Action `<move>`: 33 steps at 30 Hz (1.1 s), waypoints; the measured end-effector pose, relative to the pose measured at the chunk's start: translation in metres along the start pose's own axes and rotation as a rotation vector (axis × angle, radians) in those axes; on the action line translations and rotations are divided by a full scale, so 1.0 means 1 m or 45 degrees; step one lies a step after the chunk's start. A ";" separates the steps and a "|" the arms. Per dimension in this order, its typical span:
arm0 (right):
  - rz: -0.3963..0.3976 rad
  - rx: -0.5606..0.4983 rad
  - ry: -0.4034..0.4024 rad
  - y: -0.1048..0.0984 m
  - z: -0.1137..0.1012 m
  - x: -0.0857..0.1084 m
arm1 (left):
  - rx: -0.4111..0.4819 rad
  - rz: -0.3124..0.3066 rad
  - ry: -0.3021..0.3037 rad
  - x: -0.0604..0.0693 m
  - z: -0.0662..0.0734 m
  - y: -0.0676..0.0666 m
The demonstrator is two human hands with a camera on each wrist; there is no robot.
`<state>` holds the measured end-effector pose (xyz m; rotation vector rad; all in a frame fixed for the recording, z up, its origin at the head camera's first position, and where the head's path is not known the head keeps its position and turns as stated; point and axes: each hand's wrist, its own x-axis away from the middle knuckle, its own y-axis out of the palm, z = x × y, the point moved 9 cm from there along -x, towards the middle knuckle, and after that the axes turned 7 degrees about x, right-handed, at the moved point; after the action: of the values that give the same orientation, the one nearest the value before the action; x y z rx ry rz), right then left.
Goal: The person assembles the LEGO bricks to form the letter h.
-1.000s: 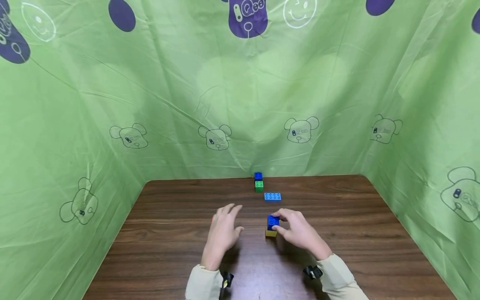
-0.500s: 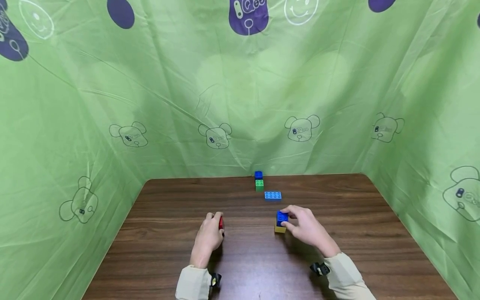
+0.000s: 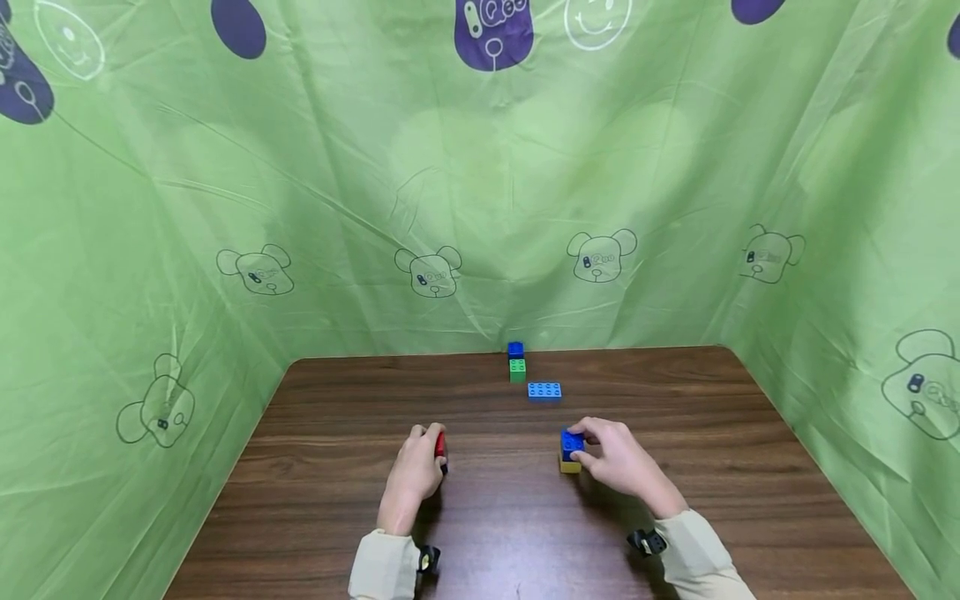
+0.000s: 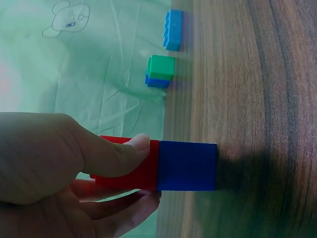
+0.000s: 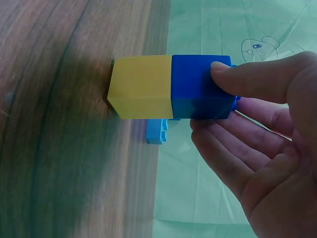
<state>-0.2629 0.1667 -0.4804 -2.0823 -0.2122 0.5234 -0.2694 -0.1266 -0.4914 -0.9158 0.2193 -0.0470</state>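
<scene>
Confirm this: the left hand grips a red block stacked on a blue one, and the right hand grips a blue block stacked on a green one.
Not quite: in the right hand, the blue block sits on a yellow block, not green, as the right wrist view shows. The rest holds.

In the head view the left hand [image 3: 412, 471] hides most of the red brick [image 3: 440, 444] and all but a sliver of the lower blue brick [image 3: 444, 468]; the right hand [image 3: 617, 458] covers part of the upper blue brick [image 3: 570, 444]; both sleeves [image 3: 385, 567] and the table [image 3: 510, 517] run off the bottom edge; a purple print [image 3: 493, 33] is cut off by the top edge; in the right wrist view, the yellow brick [image 5: 143, 87] hides part of the light blue brick [image 5: 155, 132]; both wrist views cut off the hands
</scene>
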 end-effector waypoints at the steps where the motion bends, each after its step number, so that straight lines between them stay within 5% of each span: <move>1: 0.000 -0.001 0.000 0.000 0.001 0.001 | 0.001 -0.001 0.005 0.000 0.000 0.000; 12: -0.041 -0.034 0.046 0.005 0.007 0.004 | -0.004 -0.031 -0.011 0.003 0.000 0.001; 19: -0.051 -0.053 0.054 0.006 0.009 0.003 | 0.050 0.011 0.156 0.001 0.019 0.006; 25: -0.057 -0.057 0.045 0.007 0.010 0.004 | 0.166 -0.036 0.324 0.002 0.044 0.018; 33: -0.019 -0.058 0.021 0.002 0.009 0.004 | 0.239 -0.110 0.413 -0.002 0.075 0.043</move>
<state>-0.2634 0.1742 -0.4871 -2.1272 -0.2318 0.4959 -0.2578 -0.0415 -0.4808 -0.7262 0.4689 -0.2929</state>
